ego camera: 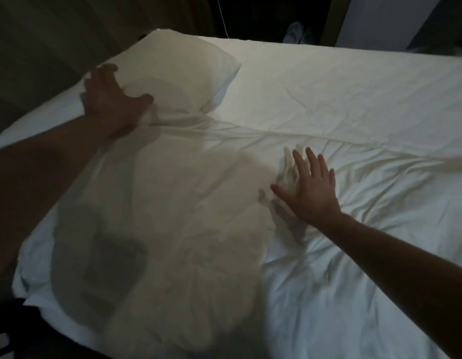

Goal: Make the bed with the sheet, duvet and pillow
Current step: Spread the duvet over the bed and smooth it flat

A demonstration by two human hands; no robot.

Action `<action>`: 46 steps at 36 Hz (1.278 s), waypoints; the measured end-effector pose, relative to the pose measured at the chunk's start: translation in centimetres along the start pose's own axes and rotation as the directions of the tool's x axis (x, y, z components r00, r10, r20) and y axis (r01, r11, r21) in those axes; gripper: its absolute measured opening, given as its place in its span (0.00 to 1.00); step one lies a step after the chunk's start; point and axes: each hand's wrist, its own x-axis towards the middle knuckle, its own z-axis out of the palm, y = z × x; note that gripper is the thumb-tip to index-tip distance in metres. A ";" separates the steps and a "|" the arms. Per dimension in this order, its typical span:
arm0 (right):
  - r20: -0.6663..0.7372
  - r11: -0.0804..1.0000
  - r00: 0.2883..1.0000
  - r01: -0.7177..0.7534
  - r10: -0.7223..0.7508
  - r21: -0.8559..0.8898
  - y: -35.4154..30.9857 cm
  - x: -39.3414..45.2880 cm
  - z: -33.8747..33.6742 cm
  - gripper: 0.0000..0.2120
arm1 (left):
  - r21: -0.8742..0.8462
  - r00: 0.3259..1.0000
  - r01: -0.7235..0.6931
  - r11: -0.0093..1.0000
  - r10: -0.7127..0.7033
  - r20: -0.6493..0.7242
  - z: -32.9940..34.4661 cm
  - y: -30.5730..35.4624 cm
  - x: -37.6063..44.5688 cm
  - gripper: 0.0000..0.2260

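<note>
Dim room around a white bed, where the left hand (113, 95) curls over the near edge of the pillow (173, 73) at the head, while the right hand (311, 187) lies open, fingers spread, flat on the rumpled duvet (354, 255) covering the sheet (328, 81).

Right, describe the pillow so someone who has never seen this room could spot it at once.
Start with the bed, covered in white fabric and filling most of the view. Go to its far left corner, by the dark wall, where the left hand rests on the pillow's near end. The pillow is the one plump, raised rectangle with a pointed corner, while the duvet nearer the camera lies flat and wrinkled.
</note>
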 end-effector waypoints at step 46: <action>-0.103 0.989 0.989 0.119 -0.109 0.093 4.1 9.4 7.3 0.42 | 0.136 0.900 -0.309 0.941 0.336 -0.276 7.6 5.4 2.3 0.27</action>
